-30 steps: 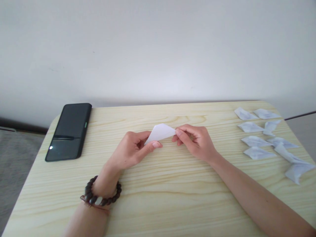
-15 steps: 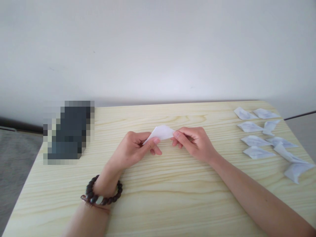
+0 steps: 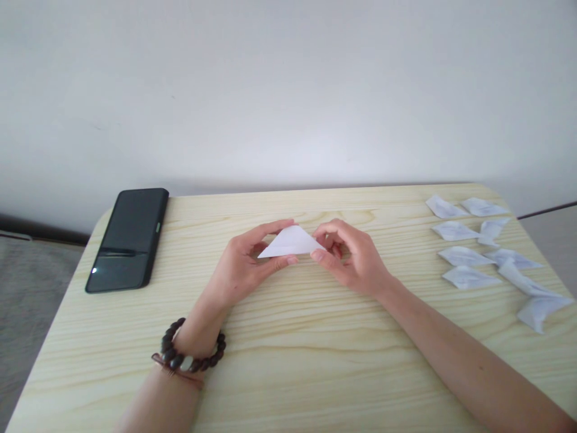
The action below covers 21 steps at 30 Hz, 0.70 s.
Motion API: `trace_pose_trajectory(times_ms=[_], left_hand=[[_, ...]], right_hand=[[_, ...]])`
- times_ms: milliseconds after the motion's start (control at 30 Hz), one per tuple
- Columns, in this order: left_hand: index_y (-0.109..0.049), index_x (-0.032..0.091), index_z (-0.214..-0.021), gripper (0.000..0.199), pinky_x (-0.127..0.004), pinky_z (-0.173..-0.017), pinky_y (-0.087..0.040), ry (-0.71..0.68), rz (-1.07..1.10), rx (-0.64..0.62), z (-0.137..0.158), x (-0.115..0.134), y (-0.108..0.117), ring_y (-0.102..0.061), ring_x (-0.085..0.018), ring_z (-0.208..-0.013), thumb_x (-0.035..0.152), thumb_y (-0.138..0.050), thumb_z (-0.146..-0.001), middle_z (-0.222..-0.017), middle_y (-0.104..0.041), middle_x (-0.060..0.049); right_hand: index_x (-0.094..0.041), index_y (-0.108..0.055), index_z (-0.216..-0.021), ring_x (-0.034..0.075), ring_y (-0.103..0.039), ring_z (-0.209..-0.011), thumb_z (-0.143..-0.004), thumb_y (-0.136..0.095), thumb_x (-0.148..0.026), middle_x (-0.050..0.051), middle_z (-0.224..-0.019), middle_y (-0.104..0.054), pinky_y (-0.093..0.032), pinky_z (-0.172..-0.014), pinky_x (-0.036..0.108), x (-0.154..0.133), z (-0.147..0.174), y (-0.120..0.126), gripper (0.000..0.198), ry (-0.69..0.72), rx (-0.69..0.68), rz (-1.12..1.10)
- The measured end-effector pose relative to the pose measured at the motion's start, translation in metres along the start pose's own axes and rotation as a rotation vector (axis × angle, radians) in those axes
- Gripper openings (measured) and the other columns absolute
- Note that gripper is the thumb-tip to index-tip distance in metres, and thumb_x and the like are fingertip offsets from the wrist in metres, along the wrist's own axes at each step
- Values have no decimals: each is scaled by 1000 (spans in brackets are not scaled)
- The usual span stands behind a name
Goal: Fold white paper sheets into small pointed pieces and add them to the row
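A small folded piece of white paper, roughly triangular with a blunt top, is held up over the middle of the table. My left hand grips its left part, thumb along the lower edge and fingers behind the top. At the right corner, my right hand pinches the paper between thumb and curled fingers. Part of the paper's back is hidden by its front face. A dark bead bracelet circles my left wrist.
On the right of the wooden table lie several folded white papers, some touching or overlapping. A black phone lies at the left edge. A pale wall rises behind the table.
The paper has turned so that its long straight edge faces down. My left fingers have moved up behind its top, and my right fingers have curled in more at the right corner.
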State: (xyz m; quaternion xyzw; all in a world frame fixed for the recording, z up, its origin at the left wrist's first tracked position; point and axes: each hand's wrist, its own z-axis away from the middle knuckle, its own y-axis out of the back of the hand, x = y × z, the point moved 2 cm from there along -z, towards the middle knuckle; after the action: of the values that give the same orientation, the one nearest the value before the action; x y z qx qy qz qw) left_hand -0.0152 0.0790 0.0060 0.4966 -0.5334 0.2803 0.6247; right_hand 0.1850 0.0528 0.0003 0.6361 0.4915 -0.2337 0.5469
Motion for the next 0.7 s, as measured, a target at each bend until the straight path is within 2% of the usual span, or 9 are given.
trace_pose_trajectory(times_ms=[67, 200, 400, 533, 700], left_hand=[[-63, 19, -121, 54, -26, -75, -57, 38, -17, -3, 0, -2, 0, -69, -22, -94, 39, -77, -73, -115, -70, -9], [-65, 18, -118, 49, -28, -83, -56, 68, -15, -38, -1, 0, -1, -67, -22, -100, 37, -75, -75, -119, -69, -8], [-64, 19, -118, 44, -28, -86, -55, 63, -44, -93, -1, 4, -2, -66, -21, -101, 36, -72, -78, -119, -68, -7], [-65, 19, -117, 43, -26, -81, -56, 69, -60, -119, 0, 6, -1, -68, -19, -94, 36, -72, -78, -113, -71, -6], [-66, 18, -115, 41, -26, -81, -57, 78, -52, -124, 0, 6, -2, -68, -19, -95, 34, -71, -78, -111, -72, -6]], right_hand=[[-21, -53, -99, 7, -52, -59, -82, -68, -31, 0, -88, -59, -42, -50, 19, 2, 1, -2, 25, 61, 70, 25], [-22, -54, -94, 8, -50, -60, -83, -68, -30, -1, -85, -57, -43, -53, 20, 4, 0, -3, 20, 154, 73, 104], [-21, -55, -86, 8, -50, -59, -84, -65, -27, -1, -82, -56, -41, -51, 21, 3, -1, -1, 12, 96, 64, 49], [-20, -56, -87, 7, -50, -60, -82, -70, -29, -1, -82, -57, -41, -52, 21, 3, -1, -2, 17, 121, 34, 34], [-20, -57, -87, 7, -50, -60, -81, -71, -33, -1, -82, -57, -43, -53, 21, 4, 0, -1, 20, 150, 26, 57]])
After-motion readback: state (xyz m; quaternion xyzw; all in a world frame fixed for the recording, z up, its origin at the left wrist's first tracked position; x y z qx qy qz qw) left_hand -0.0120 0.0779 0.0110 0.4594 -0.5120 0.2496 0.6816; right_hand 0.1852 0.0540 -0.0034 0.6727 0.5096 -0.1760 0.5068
